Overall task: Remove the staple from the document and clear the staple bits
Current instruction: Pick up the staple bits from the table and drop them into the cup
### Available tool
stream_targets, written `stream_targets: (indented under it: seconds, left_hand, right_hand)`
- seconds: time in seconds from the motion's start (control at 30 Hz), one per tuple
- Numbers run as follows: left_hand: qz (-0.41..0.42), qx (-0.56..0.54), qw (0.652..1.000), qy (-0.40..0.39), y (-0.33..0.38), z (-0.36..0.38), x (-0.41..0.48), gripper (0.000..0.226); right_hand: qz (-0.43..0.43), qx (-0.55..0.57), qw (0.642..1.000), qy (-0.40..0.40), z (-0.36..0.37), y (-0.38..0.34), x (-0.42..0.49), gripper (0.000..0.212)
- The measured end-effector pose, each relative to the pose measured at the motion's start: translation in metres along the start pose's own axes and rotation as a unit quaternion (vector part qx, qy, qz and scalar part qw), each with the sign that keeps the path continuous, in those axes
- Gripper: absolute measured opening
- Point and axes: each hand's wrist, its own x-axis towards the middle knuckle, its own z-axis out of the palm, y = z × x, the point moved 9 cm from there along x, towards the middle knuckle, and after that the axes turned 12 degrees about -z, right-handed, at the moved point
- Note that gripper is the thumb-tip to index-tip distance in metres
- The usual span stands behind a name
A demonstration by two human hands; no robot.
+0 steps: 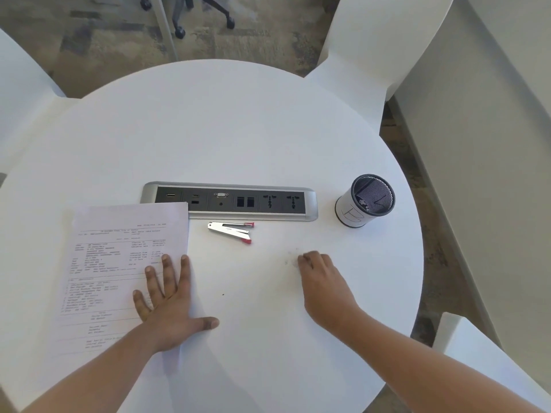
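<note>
- Surface (238, 129), round and white, under everything.
- Document (125, 216) at left, long axis running away, pinned flat by left hand (167, 302), fingers spread straight.
- Right hand (322, 281), fingers curled down onto surface; pinching anything or not, cannot tell.
- Faint specks (293, 257), likely staple bits, just beyond right fingertips, well apart from left hand.

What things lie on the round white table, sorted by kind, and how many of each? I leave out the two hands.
Document: 1
Staple remover: 1
Mesh cup: 1
Socket panel: 1
Total: 4
</note>
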Motion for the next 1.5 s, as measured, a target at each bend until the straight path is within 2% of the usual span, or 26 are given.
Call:
stream_targets:
  seconds: [0.13, 0.23, 0.3, 0.37, 0.5, 0.57, 0.63, 0.73, 0.8, 0.9, 0.97, 1.07, 1.27, 1.4, 1.5]
  left_hand:
    - [-0.003, 0.002, 1.000, 0.000, 0.000, -0.001, 0.001, 0.144]
    - [-0.001, 0.009, 1.000, -0.002, 0.003, -0.002, 0.001, 0.143]
    - [-0.003, 0.011, 1.000, -0.004, 0.003, -0.003, -0.001, 0.143]
    - [-0.003, 0.011, 1.000, -0.005, 0.002, -0.003, -0.002, 0.143]
    - [-0.003, 0.011, 1.000, -0.007, 0.000, -0.002, -0.002, 0.144]
    - [-0.005, 0.010, 1.000, -0.005, 0.000, -0.002, -0.002, 0.144]
    - [-0.007, 0.012, 1.000, -0.002, 0.000, -0.002, -0.001, 0.144]
    - [-0.005, 0.010, 1.000, -0.001, 0.000, -0.002, 0.000, 0.144]
    - [-0.002, 0.012, 1.000, -0.001, 0.001, -0.001, 0.000, 0.143]
    - [-0.004, 0.009, 1.000, 0.000, 0.001, -0.001, 0.000, 0.143]
    - [-0.005, 0.010, 1.000, 0.000, 0.001, -0.001, -0.001, 0.144]
    - [-0.007, 0.010, 1.000, -0.001, 0.000, -0.001, -0.001, 0.143]
    - [-0.007, 0.010, 1.000, -0.006, 0.000, 0.000, -0.002, 0.143]
    - [-0.009, 0.010, 1.000, -0.004, 0.000, -0.001, -0.001, 0.144]
    - [-0.011, 0.010, 1.000, -0.003, 0.000, 0.000, -0.001, 0.144]
  right_hand:
    - [0.017, 0.080, 0.995, 0.060, -0.008, 0.004, 0.003, 0.043]
    - [0.052, 0.098, 0.988, 0.112, -0.019, 0.017, 0.016, 0.037]
    - [0.064, 0.091, 0.987, 0.118, -0.018, 0.022, 0.025, 0.034]
    - [0.043, 0.083, 0.989, 0.118, -0.014, 0.016, 0.031, 0.027]
    - [-0.074, 0.065, 0.989, 0.108, -0.007, -0.009, 0.028, 0.004]
    - [-0.106, 0.048, 0.989, 0.091, -0.005, -0.009, 0.022, 0.007]
    - [-0.099, 0.051, 0.990, 0.082, -0.010, 0.001, 0.017, 0.008]
    - [-0.017, 0.108, 0.988, 0.112, -0.027, 0.028, 0.010, 0.006]
    - [0.050, 0.130, 0.982, 0.129, -0.033, 0.049, 0.005, 0.012]
    - [0.103, 0.150, 0.981, 0.074, -0.021, 0.056, 0.002, 0.020]
    - [0.102, 0.144, 0.983, 0.042, -0.011, 0.048, 0.001, 0.022]
    - [0.090, 0.140, 0.985, 0.035, -0.006, 0.032, 0.004, 0.025]
    - [0.040, 0.088, 0.995, 0.037, -0.002, 0.006, 0.014, 0.009]
    - [0.046, 0.069, 0.997, 0.005, 0.002, 0.005, 0.019, 0.015]
    - [0.061, 0.095, 0.994, 0.003, 0.001, 0.009, 0.020, 0.018]
